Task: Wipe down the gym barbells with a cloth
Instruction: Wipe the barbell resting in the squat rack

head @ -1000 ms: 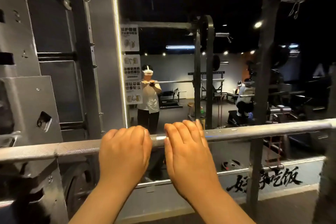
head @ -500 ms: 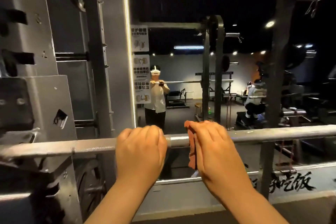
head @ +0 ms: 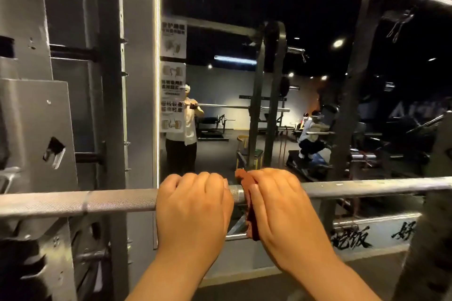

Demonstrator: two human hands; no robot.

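Item under inspection: long grey steel barbell, lying level across the view at about chest height, its left end running behind a grey metal rack upright.
Wiping material: reddish-brown cloth, draped over the bar; only its left edge shows from under the palm.
Left hand: fingers curled over the top of the bare knurled section, gripping the barbell just beside the cloth.
Right hand: fingers curled over the bar with the cloth trapped beneath them, so it grips cloth and bar together.
Handling, barbell: judged heavy and rigid. The knurling should give a sure hold; the smooth stretch to the right is likely slicker.
Handling, cloth: judged soft and light, and apt to bunch or slip — best held wrapped fully round the shaft.
Recommended hold: steady the bar on the knurl, slide the wrapped cloth along it.
Change since a second ago: the cloth was hidden under flatter right fingers; its edge now shows plainly. Both hands sit further right of the lit edge of the wall mirror.
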